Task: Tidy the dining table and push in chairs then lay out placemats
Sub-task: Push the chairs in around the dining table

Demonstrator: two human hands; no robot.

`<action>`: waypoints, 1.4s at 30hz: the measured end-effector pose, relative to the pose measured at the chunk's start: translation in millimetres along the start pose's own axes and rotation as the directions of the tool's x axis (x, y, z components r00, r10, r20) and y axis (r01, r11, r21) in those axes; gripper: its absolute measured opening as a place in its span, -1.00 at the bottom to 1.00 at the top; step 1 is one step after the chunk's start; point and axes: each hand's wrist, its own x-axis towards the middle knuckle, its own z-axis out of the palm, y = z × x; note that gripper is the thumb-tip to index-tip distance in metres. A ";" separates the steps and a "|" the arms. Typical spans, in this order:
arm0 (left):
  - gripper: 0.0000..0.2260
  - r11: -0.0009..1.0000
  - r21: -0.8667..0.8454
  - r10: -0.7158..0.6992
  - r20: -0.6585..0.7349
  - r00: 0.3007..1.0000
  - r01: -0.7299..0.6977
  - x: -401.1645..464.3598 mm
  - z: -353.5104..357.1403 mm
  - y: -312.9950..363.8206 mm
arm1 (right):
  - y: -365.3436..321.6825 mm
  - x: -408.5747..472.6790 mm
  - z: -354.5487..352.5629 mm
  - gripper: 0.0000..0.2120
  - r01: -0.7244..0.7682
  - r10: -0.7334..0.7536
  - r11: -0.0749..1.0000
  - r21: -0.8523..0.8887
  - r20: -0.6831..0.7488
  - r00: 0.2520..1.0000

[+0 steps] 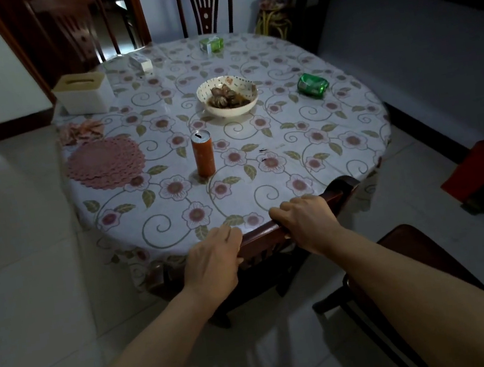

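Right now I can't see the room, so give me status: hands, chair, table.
Left hand and right hand both gripping dark wooden chair's top rail, chair tucked against table. Orange can, white bowl, green can not cleared. Pink placemats stacked.

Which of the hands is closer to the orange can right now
Left. The left hand grips the chair's top rail almost straight below the orange can; the right hand grips the same rail farther off, to the can's right.
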 end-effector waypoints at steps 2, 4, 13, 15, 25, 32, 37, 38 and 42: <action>-0.54 1.000 0.011 0.007 0.011 1.000 -0.007 0.5 -1.9 -7.9 | -3.8 4.2 1.5 -0.68 -0.003 0.004 0.999 0.045 -0.025 1.000; -0.52 1.000 0.024 -0.001 0.041 0.999 0.000 -3.8 -2.3 -16.4 | -12.7 5.1 4.9 -0.72 0.015 -0.011 0.996 0.093 -0.047 0.999; -0.58 0.995 0.047 -0.097 0.091 0.991 0.093 -2.2 -3.2 -22.2 | -18.2 20.3 12.9 -0.77 0.022 -0.022 0.994 0.105 0.001 1.000; -0.60 0.993 0.057 -0.113 0.108 0.988 0.107 0.3 -2.6 -23.0 | -16.6 24.0 13.8 -0.76 0.028 -0.029 0.995 0.095 0.009 1.000; -0.69 0.979 0.123 -0.186 0.229 0.955 0.162 4.7 -13.9 -14.1 | -28.5 16.5 12.4 -0.53 -0.081 0.080 0.995 0.053 0.037 0.996; -0.63 0.978 0.075 -0.205 0.246 0.947 0.193 -0.3 -19.7 -7.7 | -30.6 -3.0 -19.6 -0.24 -0.160 0.139 0.986 0.051 0.289 0.947; -0.53 0.993 0.025 -0.118 0.147 0.982 0.116 1.8 -39.8 7.6 | -34.6 -44.5 -56.3 -0.23 -0.278 0.245 0.959 0.059 0.320 0.915; -0.53 0.996 0.009 -0.094 0.138 0.986 0.094 3.1 -43.1 14.1 | -34.1 -54.3 -63.7 -0.23 -0.299 0.266 0.953 0.051 0.336 0.903; -0.53 0.999 -0.028 0.033 0.147 0.989 -0.029 6.8 -54.0 59.2 | -23.1 -103.0 -92.0 -0.31 -0.378 0.354 0.926 0.003 0.343 0.870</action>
